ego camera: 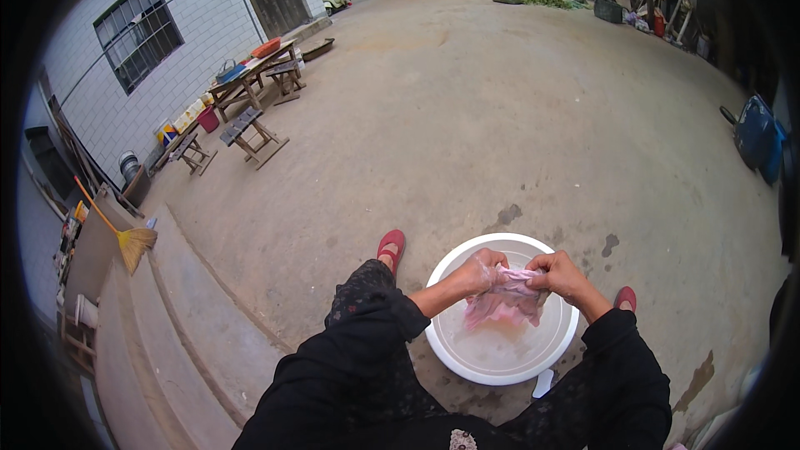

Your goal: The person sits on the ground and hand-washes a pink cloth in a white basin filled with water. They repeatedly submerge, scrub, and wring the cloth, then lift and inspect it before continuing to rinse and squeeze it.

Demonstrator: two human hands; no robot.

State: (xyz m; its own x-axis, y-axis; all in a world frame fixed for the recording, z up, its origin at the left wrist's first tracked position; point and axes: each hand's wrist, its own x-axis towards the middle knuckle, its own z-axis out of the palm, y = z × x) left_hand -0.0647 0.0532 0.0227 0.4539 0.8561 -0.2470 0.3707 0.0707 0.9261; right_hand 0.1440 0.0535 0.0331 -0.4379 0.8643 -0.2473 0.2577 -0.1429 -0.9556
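Note:
Between my feet on the concrete stands a round white plastic basin [500, 369] with cloudy water in it. Over the basin, a wet pink cloth [509, 306] is stretched between my two hands, its lower part hanging down towards the water. My left hand [486, 270], with suds on the wrist, grips the cloth's upper left edge. On the other side my right hand [557, 275] pinches the upper right edge between thumb and fingers. A small white object [543, 383] lies on the ground against the basin's near right rim.
Concrete steps [187, 319] run along the left, with a straw broom [134, 244] on them. Wooden stools [250, 131] and a low wooden table [250, 69] stand farther off. Wet patches [609, 244] mark the floor. A dark blue object [753, 131] sits at the right edge.

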